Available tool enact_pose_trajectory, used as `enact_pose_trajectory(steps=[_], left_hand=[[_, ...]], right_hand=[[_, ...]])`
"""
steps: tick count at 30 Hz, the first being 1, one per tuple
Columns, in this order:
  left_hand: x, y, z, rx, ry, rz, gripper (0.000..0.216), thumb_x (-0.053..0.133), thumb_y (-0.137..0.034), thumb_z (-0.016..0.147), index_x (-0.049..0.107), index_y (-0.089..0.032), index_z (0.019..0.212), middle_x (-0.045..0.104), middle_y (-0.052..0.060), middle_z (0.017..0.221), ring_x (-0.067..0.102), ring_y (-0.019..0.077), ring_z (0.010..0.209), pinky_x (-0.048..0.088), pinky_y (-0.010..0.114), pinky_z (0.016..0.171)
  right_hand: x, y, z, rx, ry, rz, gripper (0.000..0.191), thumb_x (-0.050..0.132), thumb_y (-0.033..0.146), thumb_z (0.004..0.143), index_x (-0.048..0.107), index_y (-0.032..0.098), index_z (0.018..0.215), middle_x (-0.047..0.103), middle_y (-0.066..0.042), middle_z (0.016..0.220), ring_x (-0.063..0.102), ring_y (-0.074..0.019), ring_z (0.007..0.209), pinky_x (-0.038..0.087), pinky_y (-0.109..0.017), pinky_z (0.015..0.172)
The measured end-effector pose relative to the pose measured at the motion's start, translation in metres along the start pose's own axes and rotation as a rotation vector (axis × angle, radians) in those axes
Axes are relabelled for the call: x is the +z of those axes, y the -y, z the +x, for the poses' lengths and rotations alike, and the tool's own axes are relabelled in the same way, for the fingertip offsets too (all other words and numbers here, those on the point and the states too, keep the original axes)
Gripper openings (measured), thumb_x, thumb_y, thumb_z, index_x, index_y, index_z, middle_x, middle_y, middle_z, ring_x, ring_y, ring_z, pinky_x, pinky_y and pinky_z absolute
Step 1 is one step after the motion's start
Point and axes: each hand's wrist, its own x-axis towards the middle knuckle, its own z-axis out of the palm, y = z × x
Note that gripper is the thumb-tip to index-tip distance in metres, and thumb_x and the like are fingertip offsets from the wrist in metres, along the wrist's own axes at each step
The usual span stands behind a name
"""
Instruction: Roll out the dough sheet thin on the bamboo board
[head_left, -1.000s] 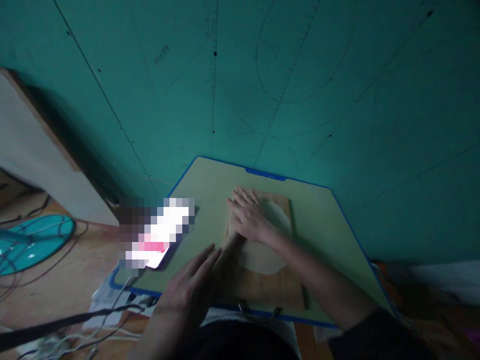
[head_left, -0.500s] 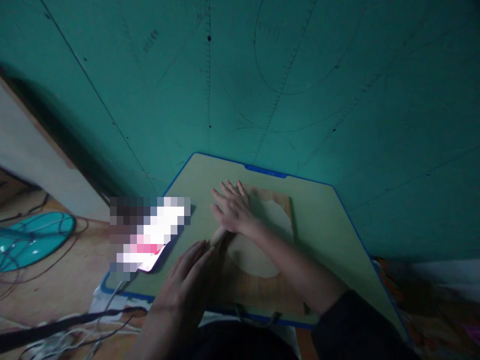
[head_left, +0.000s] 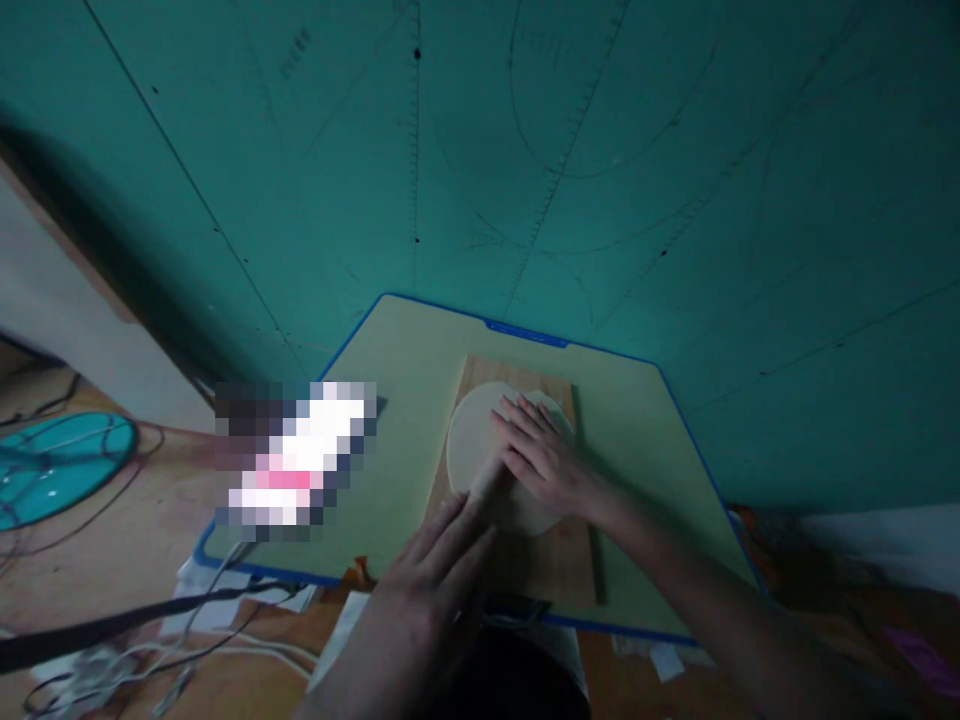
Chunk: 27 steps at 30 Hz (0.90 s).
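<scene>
A thin round sheet of dough (head_left: 472, 425) lies on a wooden board (head_left: 559, 577). Across the dough runs a pale rolling pin (head_left: 489, 478), slanting from lower left to upper right, mostly covered by my hands. My right hand (head_left: 536, 450) rests flat over its upper part, fingers stretched out over the dough. Over the near end lies my left hand (head_left: 439, 570), its fingers extended along the pin and the thumb side in shadow. Neither hand's fingers are wrapped round the pin.
The board lies on a pale folding table (head_left: 630, 450) with a blue rim, against a green wall (head_left: 480, 150). A pixelated, lit phone-like device (head_left: 319, 455) is at the table's left. Cables (head_left: 247, 645) and a turquoise round base (head_left: 67, 465) are on the floor.
Both hands and the rolling pin have moved right, from the board's left edge onto the dough. The dough's left part and the board's far left corner have come into view.
</scene>
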Motion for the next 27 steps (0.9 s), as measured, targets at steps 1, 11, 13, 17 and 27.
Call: enact_pose_trajectory(steps=[1, 11, 13, 17, 27], left_hand=[[0.002, -0.001, 0.000, 0.016, 0.005, 0.013, 0.043, 0.045, -0.009, 0.096, 0.059, -0.015, 0.136, 0.056, 0.015, 0.148, 0.050, 0.0308, 0.141, 0.057, 0.049, 0.104], [-0.022, 0.048, -0.044, -0.151, -0.100, 0.193, 0.068, 0.050, -0.014, 0.098, 0.027, -0.024, 0.161, 0.055, 0.015, 0.150, 0.054, 0.0311, 0.137, 0.058, 0.048, 0.103], [-0.023, 0.039, -0.043, -0.184, -0.072, 0.170, 0.066, 0.050, -0.013, 0.098, 0.030, -0.025, 0.160, 0.051, 0.015, 0.153, 0.055, 0.0297, 0.136, 0.060, 0.044, 0.100], [-0.013, 0.004, -0.029, -0.082, 0.007, 0.072, 0.051, 0.047, -0.009, 0.099, 0.050, -0.023, 0.148, 0.054, 0.011, 0.152, 0.050, 0.0259, 0.141, 0.055, 0.043, 0.107], [0.009, -0.042, 0.020, 0.348, 0.076, -0.185, 0.022, 0.050, -0.019, 0.103, 0.072, -0.016, 0.102, 0.073, 0.007, 0.125, 0.055, 0.0203, 0.137, 0.040, 0.038, 0.121]], right_hand=[[0.001, 0.000, 0.000, -0.008, 0.006, -0.005, 0.055, 0.034, 0.034, 0.104, 0.039, 0.017, 0.156, 0.027, -0.010, 0.168, 0.017, -0.0257, 0.157, 0.018, -0.052, 0.126], [0.012, 0.059, 0.104, 0.004, -0.097, -0.069, 0.056, 0.048, 0.031, 0.096, 0.050, 0.017, 0.150, 0.044, -0.014, 0.159, 0.024, -0.0313, 0.154, 0.003, -0.057, 0.126], [0.009, 0.058, 0.099, -0.015, -0.073, -0.069, 0.058, 0.053, 0.030, 0.092, 0.052, 0.017, 0.148, 0.044, -0.014, 0.159, 0.025, -0.0316, 0.154, 0.004, -0.057, 0.126], [0.002, 0.039, 0.054, 0.016, -0.055, -0.035, 0.052, 0.048, 0.026, 0.093, 0.059, 0.019, 0.143, 0.046, -0.010, 0.159, 0.028, -0.0292, 0.153, 0.012, -0.055, 0.126], [0.005, 0.005, 0.008, 0.169, -0.146, -0.012, 0.051, 0.039, 0.033, 0.101, 0.054, 0.014, 0.146, 0.041, -0.014, 0.161, 0.031, -0.0296, 0.152, 0.023, -0.054, 0.124]])
